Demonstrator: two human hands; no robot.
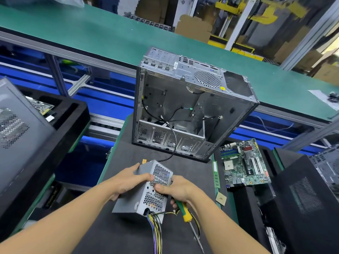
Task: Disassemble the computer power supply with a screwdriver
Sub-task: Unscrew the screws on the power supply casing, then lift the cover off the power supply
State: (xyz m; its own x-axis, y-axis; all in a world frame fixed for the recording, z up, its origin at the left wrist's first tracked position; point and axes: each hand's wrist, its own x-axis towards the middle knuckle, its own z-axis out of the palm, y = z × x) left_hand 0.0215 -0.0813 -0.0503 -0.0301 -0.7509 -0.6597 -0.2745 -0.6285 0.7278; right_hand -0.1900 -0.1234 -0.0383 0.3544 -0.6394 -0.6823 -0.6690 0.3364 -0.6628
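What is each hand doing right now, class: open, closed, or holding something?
The left hand holds the power supply.
The right hand holds the screwdriver, with its thumb on the power supply.

A green conveyor belt (91, 33) is being supported across the room by an aluminium frame (55, 50); cardboard boxes (194, 28) and yellow machinery (229, 7) are being kept behind it, blue panels (102, 103) beneath.

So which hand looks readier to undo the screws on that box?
Right, probably. The right hand holds the screwdriver, its thumb on the power supply; the left hand grips its side and can steady it.
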